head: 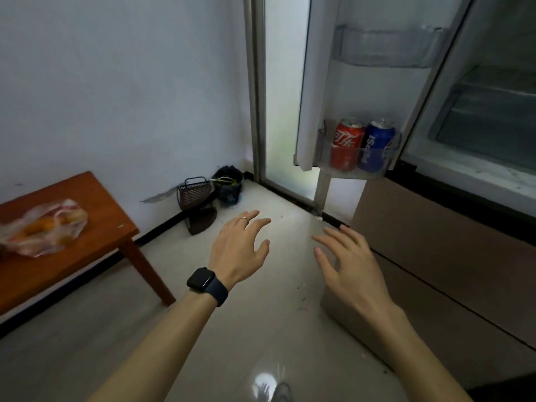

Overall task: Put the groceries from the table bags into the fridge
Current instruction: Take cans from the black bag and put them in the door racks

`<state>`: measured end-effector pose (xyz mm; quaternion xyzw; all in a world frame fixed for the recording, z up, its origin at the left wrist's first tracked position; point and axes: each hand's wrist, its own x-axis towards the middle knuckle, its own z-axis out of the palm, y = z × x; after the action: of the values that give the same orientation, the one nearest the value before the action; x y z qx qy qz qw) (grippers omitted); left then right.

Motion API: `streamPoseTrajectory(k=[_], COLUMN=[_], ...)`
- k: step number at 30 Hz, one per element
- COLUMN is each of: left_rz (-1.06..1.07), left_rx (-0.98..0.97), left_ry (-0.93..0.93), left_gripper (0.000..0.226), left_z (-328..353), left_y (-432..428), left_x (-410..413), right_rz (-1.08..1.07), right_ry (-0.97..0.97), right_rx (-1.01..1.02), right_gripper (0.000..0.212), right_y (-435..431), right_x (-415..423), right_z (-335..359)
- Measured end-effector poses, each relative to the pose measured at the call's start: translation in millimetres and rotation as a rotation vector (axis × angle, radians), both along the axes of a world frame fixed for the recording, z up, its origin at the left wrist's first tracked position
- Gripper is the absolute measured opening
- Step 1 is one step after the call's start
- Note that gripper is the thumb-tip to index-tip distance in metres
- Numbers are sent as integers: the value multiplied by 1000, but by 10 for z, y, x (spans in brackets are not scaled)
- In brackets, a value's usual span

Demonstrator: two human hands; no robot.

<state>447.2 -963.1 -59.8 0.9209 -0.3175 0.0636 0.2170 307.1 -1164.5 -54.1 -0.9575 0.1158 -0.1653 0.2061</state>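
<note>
Hands: left hand [240,250] and right hand [348,265] empty, fingers spread, near fridge [493,117].
Done: probably red can [346,143], blue can [375,146], upright in door shelf [348,174].
Left: bag [43,227] of orange produce on table [95,198], well apart from fridge.

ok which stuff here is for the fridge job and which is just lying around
Job: grocery bag on the table; open fridge door; red can and blue can in its lower shelf; left hand, right hand, both empty.
Lying about: lined bin; dark slatted basket.
</note>
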Motion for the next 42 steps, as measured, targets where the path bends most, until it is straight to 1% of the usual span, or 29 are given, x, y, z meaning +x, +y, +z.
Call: streamPoseTrajectory(k=[4,8,11,16,21,27,32,37,42], left_rz=[205,409,554,815,982,1051,1054,1040,1032], left_rx=[-26,-13,-7,-79,-80,-50,-53,-59,-60], left_ry=[77,116,114,61,47,21,41,52,37], left_gripper=[47,48,48,45,47,47,48,47,47], left_z=[-48,43,138,289,383,506,521,444,364], left_y=[1022,2076,2878,4202,5537,6992,7820,8461,9101], left_x=[-365,-737,-1013,-1506,-1883,-2016,-1907,-1618,-1036], right_rz=[143,339,480,713,867,981,995,1016,1041], right_ry=[22,41,45,14,8,22,23,34,31], right_rx=[30,39,0,-48,-53,-17,13,35,30], right_gripper=[38,39,39,38,41,44,46,45,44], right_y=[737,1652,2402,3741,5102,6544,7375,8022,8685], right_x=[45,155,231,291,313,373,538,811,1331], right_z=[-25,39,121,314,464,515,542,509,394])
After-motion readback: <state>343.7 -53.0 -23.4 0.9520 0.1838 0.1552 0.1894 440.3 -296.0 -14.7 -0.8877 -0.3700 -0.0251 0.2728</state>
